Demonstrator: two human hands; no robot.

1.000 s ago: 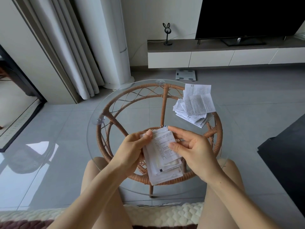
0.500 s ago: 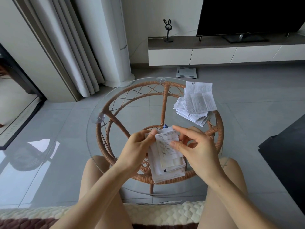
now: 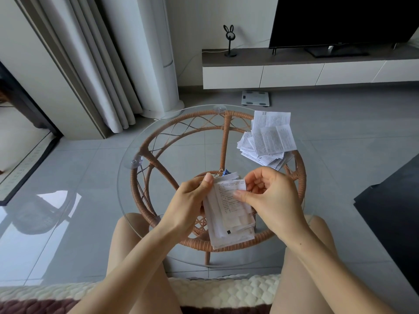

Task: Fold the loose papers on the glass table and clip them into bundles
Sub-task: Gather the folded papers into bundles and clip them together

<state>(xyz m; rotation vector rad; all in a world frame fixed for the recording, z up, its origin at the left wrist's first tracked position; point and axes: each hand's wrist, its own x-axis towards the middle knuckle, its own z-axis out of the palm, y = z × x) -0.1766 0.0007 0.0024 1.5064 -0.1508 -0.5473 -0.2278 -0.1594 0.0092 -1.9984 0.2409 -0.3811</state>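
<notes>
Over glass table point(image 3: 127, 200): folded paper stack point(image 3: 229, 214), pinched by left hand point(image 3: 192, 200) and right hand point(image 3: 269, 196); loose papers point(image 3: 269, 139) beyond.

Your left forearm is bare and runs up from the lower left to your left hand point(image 3: 192, 200). This hand grips the folded papers point(image 3: 229, 214) at their upper left corner: the thumb lies flat on top and the other fingers are hidden behind the stack. Your right forearm, also bare, runs up from the lower right, and the wrist is a little bent. Your right hand point(image 3: 269, 200) holds the right edge of the same stack, with the thumb on the top sheet and the fingers curled just above it. The two thumbs point toward each other and do not touch.
</notes>
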